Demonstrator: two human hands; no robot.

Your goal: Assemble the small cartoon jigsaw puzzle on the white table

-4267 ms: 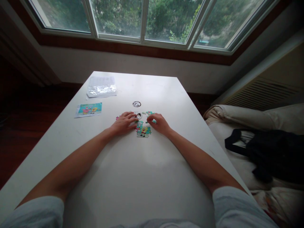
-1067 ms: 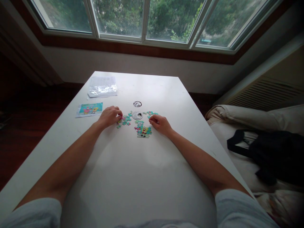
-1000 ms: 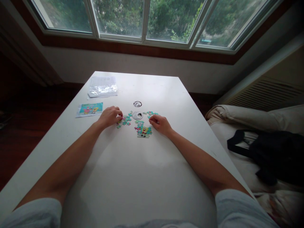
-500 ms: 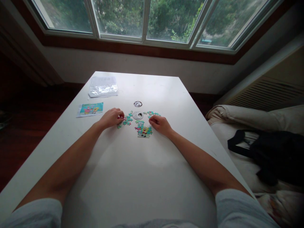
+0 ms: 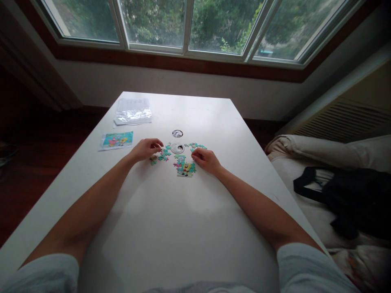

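My left hand (image 5: 146,149) hovers at the left edge of a pile of loose jigsaw pieces (image 5: 165,153), its fingers apart and nothing visible between them. My right hand (image 5: 208,160) is closed, thumb against fingers, at the right side of a partly joined jigsaw (image 5: 185,167) with a yellow cartoon figure. Whatever its fingertips hold is hidden. Behind that hand lie more loose turquoise pieces (image 5: 197,145). Between the two groups of pieces is a round, silvery disc-like item (image 5: 177,148).
A second round item (image 5: 177,133) lies farther back on the white table (image 5: 183,224). To the left are a picture card (image 5: 117,140) and a clear plastic sleeve with papers (image 5: 133,111). Dark clothing (image 5: 351,199) is draped on a pale sofa (image 5: 308,152) at right.
My left hand's fingers have spread from a pinch and lifted slightly off the left-hand pieces. My right hand stays where it was.
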